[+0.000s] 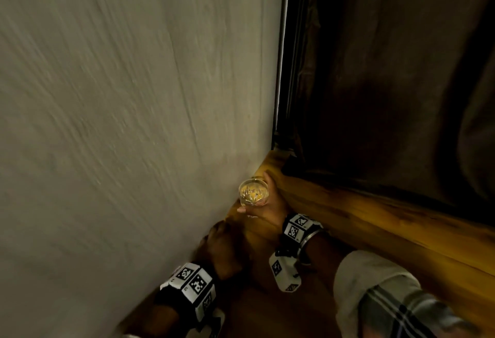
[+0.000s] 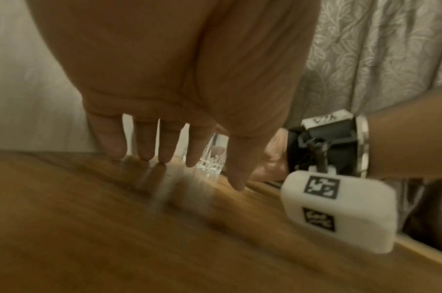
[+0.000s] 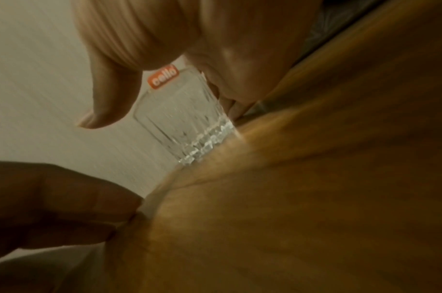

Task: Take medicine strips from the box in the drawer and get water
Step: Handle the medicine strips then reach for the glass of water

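— Flat and loose was how the left hand (image 1: 222,246) lay: fingers (image 2: 145,146) straight, tips touching the wooden top (image 1: 348,219), holding nothing. What about the other one?

— Over to the right, the right hand (image 1: 270,203) had thumb and fingers curled round a cut glass (image 1: 253,191), which stood on, or hung just over, the wood, right by the pale wall (image 1: 134,96). The blur kept me from telling which.

— Was there water in it?

— I could not tell. From above, the head camera showed only a yellowish glint at the bottom; through the side wall, the right wrist camera showed clear ribbed glass (image 3: 182,121) with an orange sticker (image 3: 163,77) near the rim, and no water line I could make out.

— And the medicine strips?

— None in sight, nor any box or drawer. My guess is that part was either finished or not yet begun; nothing settled it. The glass was in hand, so the water half looked under way.

— Anything one view had that the rest lacked?

— The left wrist camera showed a leaf-patterned curtain (image 2: 380,49) on the far right, which read from the head only as dark folds. It also showed the left fingertips meeting the wood, which the head view hid in shadow.
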